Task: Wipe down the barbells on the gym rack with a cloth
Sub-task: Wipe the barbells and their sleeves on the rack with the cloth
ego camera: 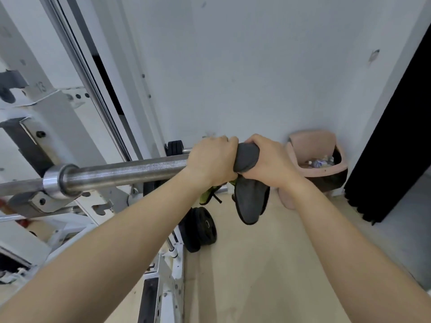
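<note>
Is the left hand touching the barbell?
Touching. The head view shows the left hand curled over the barbell, with no gap.

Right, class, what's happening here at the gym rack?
A person is at a white gym rack, where a steel barbell rests on a hook. The left hand grips the bare bar near its end; the right hand holds a dark grey cloth wrapped over the tip, the rest hanging down. Black weight plates stand on the floor below.
</note>
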Demonstrator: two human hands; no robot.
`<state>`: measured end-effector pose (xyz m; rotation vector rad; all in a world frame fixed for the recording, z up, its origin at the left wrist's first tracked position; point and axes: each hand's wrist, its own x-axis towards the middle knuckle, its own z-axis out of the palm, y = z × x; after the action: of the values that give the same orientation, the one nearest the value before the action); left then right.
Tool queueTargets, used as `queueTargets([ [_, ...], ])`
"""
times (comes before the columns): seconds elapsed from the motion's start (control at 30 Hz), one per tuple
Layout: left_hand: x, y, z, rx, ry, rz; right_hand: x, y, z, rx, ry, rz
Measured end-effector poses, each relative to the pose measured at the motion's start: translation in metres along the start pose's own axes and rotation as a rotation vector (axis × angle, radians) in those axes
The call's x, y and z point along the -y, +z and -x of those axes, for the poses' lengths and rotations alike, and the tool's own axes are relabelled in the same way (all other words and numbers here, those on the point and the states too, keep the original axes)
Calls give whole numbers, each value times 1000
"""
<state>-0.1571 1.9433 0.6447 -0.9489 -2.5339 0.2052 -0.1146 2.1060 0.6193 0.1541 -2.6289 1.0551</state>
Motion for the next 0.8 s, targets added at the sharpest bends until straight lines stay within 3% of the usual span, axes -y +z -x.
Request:
queueTargets([
  [0.07,-2,5,4,-63,6,-34,1,-3,-2,32,37,47],
  [0.27,-2,23,8,-219,-2,-66,31,-27,-36,434,125,453],
  [0.33,1,26,10,-268,12,-61,41,-21,-40,448,91,608],
  [0.43,21,19,19,-182,-19,-3,44,3,-26,188,-91,790],
  [0.53,58,-2,33,130,-113,116,51,43,-15,-107,-279,808],
  [0.67,119,-18,62,399,-192,218,76,96,-16,-304,-335,830],
  [0.8,173,-20,96,506,-256,280,91,130,-13,-519,-413,829],
])
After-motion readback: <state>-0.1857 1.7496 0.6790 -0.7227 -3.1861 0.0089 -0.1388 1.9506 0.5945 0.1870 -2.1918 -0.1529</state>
